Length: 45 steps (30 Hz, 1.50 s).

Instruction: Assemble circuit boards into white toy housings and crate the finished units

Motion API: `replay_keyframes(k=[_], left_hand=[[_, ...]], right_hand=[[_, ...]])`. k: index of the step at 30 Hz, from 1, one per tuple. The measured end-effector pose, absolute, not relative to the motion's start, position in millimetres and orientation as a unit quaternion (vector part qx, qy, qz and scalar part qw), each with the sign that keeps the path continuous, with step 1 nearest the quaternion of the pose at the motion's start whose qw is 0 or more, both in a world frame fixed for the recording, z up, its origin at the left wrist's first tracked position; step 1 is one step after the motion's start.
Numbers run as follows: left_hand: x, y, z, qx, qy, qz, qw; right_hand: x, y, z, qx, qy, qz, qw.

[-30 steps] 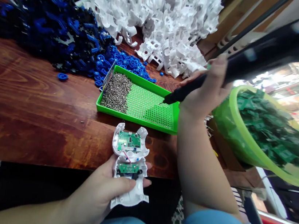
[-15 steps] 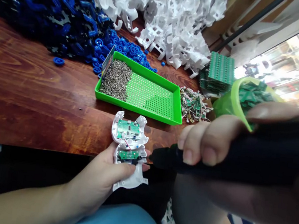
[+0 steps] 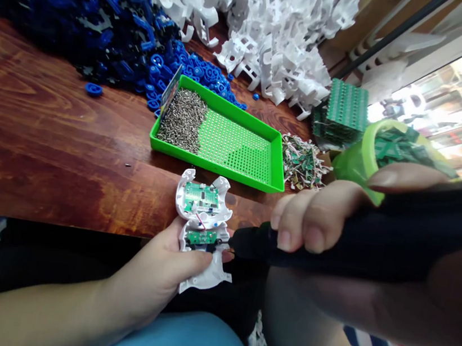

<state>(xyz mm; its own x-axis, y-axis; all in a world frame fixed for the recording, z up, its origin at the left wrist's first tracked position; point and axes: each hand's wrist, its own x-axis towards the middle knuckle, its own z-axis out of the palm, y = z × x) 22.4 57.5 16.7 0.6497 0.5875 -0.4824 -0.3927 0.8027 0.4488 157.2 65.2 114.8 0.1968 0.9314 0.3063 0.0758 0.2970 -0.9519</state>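
Note:
My left hand [image 3: 172,262] is closed around a white plastic housing [image 3: 205,276], thumb on its lower half. Inside the housing's upper half sits a green circuit board [image 3: 201,196]; a smaller green board [image 3: 201,237] lies in the lower half, with a thin red wire between the halves. My right hand [image 3: 319,213] grips a black power screwdriver [image 3: 358,241], held sideways. Its tip meets the right side of the housing, near the smaller board; whether it sits on a screw is too small to tell.
A green tray [image 3: 219,163] holds a heap of small screws [image 3: 183,118]. Behind it lie blue plastic parts [image 3: 118,27] and white housings [image 3: 273,42]. Stacked green boards [image 3: 345,111], a pile of wired boards [image 3: 304,163] and a yellow-green bucket [image 3: 355,155] stand right. One loose screw [image 3: 128,166] lies left.
The view has shifted slightly. Both hands, the housing and the screwdriver keep nearly the same positions relative to each other, with the screwdriver tip still at the housing's right side.

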Motion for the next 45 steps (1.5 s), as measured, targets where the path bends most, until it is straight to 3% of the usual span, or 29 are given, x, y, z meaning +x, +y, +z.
replay_keyframes(k=[28,35,45], left_hand=[[24.0,56.2,15.2,0.152,0.299,0.294,0.895],[30.6,51.3,18.2,0.135,0.332,0.33,0.873],[28.2,52.2,20.6,0.122,0.359,0.314,0.87]], right_hand=[[162.9,50.8,109.6,-0.452,-0.561,0.337,0.606],[142.9,47.1,111.0,-0.482,-0.549,0.278,0.624],[167.1,50.7,106.6,-0.439,-0.504,0.339,0.662]])
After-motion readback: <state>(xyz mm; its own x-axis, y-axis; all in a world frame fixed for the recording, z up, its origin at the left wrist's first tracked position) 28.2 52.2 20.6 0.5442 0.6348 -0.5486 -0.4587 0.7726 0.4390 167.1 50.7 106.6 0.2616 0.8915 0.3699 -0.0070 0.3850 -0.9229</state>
